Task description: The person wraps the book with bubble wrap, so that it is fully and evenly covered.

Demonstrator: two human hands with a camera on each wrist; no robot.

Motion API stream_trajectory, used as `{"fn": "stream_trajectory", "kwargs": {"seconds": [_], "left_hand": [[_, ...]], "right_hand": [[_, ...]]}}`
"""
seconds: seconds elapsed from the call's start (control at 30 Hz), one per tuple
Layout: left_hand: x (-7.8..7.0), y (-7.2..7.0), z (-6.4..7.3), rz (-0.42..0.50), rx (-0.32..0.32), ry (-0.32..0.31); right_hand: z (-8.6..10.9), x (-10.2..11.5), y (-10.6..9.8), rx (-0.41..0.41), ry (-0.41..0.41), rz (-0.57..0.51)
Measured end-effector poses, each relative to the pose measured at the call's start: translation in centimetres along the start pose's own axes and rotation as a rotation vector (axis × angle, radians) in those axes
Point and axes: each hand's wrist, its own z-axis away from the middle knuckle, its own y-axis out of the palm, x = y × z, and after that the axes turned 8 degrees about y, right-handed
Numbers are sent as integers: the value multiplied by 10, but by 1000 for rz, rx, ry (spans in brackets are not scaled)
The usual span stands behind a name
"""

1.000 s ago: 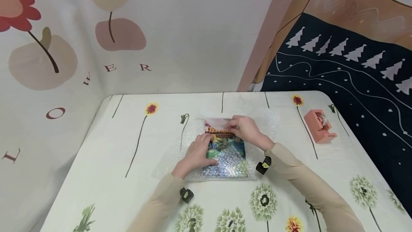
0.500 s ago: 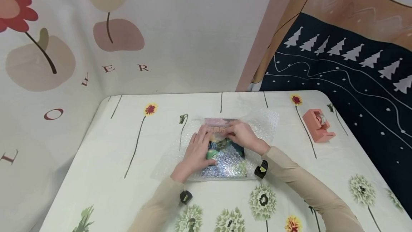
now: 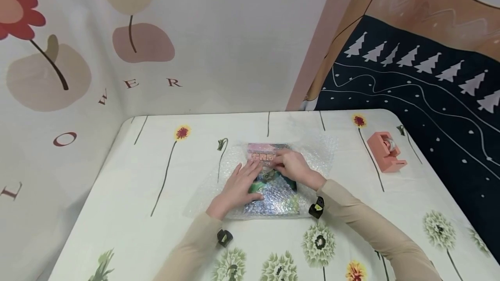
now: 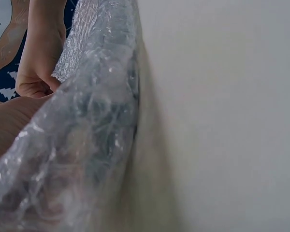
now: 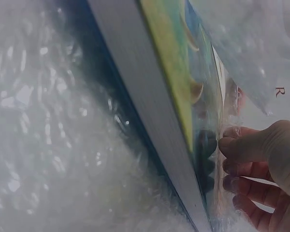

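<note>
A book [image 3: 291, 181] with a colourful cartoon cover and thick pale page edges [image 5: 145, 96] lies on the table, wrapped in clear bubble wrap [image 3: 211, 194]. Bubble wrap covers its lower part, and a sheer layer veils the title at the top. My left hand [image 3: 236, 185] rests on the wrapped book's left side, fingers extended towards the title. With bent fingers my right hand [image 3: 293, 166] pinches the bubble wrap near the title's right end. In the left wrist view the crumpled wrap [image 4: 96, 96] bulges in front, with the curled right hand [image 4: 38, 67] behind it.
A coral tape dispenser [image 3: 386, 153] with a roll of tape stands at the right rear of the table. Loose bubble wrap spreads beyond the book on both sides. A flower-printed cloth [image 3: 129, 194] covers the table, and printed curtains [image 3: 234, 55] hang behind it.
The right hand has come slightly down and towards me, drawing the bubble wrap over the title area. The left hand has shifted up, its fingers stretching out along the wrap.
</note>
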Motion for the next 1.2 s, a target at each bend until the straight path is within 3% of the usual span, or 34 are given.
{"fn": "stream_trajectory", "kwargs": {"seconds": [0.2,0.33,0.43,0.6,0.7,0.83,0.97,1.2], "left_hand": [[2,2,-2,-9,21,-13],[3,2,-2,-11,23,-17],[4,2,-2,0,13,-11],[4,2,-2,20,7,-6],[4,1,-2,27,7,-10],[3,1,-1,34,2,-11],[4,2,-1,32,-2,-13],[4,2,-1,34,-3,-11]], "right_hand": [[2,1,-6,76,20,-13],[5,0,-15,119,52,-138],[10,-4,-20,16,59,-242],[24,-20,-25,-303,91,-262],[35,-31,-30,-439,190,-227],[49,-44,-38,-527,391,-191],[58,-54,-44,-531,568,-240],[64,-64,-47,-517,786,-408]]}}
